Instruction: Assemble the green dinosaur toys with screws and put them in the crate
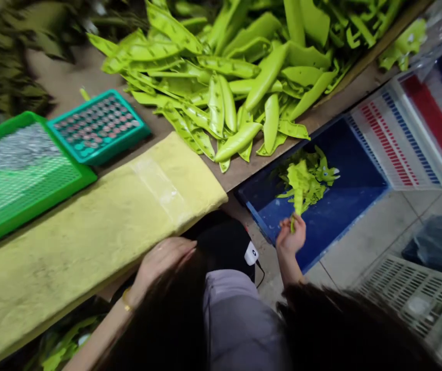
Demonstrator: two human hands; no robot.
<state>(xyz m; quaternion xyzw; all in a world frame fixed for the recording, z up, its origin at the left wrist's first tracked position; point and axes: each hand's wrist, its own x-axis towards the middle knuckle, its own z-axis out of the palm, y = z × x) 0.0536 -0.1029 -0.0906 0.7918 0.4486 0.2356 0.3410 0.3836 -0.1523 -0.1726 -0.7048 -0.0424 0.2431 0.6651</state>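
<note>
My right hand [291,236] is raised over a blue tray [346,206], its fingers pinching the stem of a bright green plastic leaf spray [300,188]. More of these sprays lie heaped under and behind that piece. My left hand [163,260], with a gold bangle at the wrist, lies palm down with the fingers extended. It is at the near edge of a yellow foam pad [89,247] and holds nothing I can see.
Large green plastic pods [224,82] are heaped on a wooden bench [244,170], beside a green tray of silvery bits [20,175] and a teal tray of round pieces [99,126]. A striped woven bag [429,113] and white crate [410,293] stand on the tiled floor.
</note>
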